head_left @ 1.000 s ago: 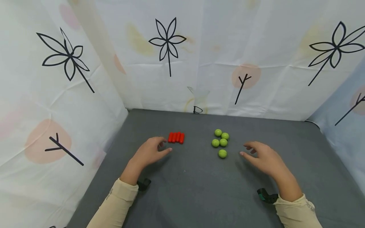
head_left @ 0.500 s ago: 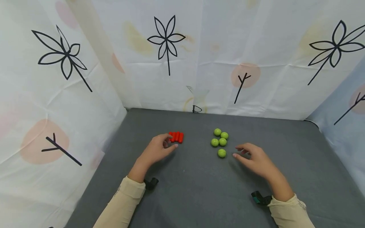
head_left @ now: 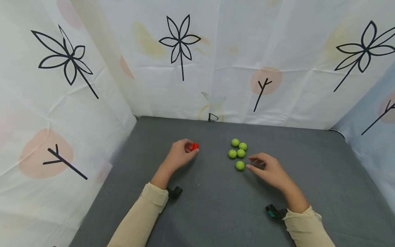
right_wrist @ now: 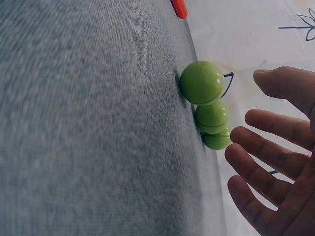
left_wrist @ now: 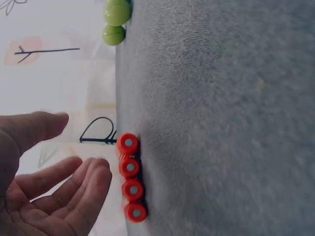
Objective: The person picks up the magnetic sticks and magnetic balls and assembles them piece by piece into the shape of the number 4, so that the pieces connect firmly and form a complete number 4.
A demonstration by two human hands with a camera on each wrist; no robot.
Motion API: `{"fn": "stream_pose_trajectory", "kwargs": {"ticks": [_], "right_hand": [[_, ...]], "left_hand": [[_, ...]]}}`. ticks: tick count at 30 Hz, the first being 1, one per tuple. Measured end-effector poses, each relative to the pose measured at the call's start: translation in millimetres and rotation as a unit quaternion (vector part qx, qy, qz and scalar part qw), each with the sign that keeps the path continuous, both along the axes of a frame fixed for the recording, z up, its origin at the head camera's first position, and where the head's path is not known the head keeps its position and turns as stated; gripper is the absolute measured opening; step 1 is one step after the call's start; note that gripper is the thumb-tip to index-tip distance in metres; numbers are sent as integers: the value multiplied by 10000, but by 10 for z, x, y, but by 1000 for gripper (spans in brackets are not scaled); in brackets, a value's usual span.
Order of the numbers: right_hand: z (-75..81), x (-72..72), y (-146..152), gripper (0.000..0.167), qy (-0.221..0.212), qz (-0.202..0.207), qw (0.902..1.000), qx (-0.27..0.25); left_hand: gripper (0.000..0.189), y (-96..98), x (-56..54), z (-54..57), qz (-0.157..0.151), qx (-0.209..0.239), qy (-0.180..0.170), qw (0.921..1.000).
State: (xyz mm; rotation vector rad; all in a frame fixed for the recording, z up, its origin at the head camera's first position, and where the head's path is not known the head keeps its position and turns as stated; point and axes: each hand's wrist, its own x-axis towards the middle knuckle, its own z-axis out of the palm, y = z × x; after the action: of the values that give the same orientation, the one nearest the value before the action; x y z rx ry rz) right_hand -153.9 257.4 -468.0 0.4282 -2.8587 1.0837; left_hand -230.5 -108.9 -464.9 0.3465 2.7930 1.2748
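Note:
Four would be too exact to state, so several short red cylinders [left_wrist: 134, 191] lie side by side in a row, each with a grey dot on its end in the left wrist view. My left hand [head_left: 181, 154] is over the row, thumb apart from relaxed fingers, gripping nothing; in the head view it hides part of the cylinders [head_left: 195, 146]. Several glossy green balls lie right of centre, most clustered together, with one ball [head_left: 240, 165] slightly nearer. My right hand [head_left: 269, 169] is just right of that ball, fingers spread and holding nothing.
A dark grey cloth [head_left: 213, 206] covers the table. White printed curtains [head_left: 228, 68] stand along its back and sides. Each wrist bears a black camera mount, such as the left mount [head_left: 175, 192].
My left hand has moved right and slightly forward, over the red cylinders. My right hand has moved left to beside the nearest green ball. Cylinders and balls lie as before.

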Motion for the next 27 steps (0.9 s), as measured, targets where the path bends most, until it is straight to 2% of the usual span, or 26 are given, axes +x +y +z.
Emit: {"fn": "stream_pose_trajectory", "kwargs": {"ticks": [9,14,27], "right_hand": [[-64,-51,-37,33,-163,103,9997,-157],[-75,-59,-37,32,-136,148,9996,-217],[-112,-86,-34,31,-254,252,9989,-295]], "left_hand": [[40,155,-129,-37,117,-380,-40,9992],[35,204,-183,-45,93,-657,66,9978],[30,249,-195,-59,71,-972,-40,9952]]}}
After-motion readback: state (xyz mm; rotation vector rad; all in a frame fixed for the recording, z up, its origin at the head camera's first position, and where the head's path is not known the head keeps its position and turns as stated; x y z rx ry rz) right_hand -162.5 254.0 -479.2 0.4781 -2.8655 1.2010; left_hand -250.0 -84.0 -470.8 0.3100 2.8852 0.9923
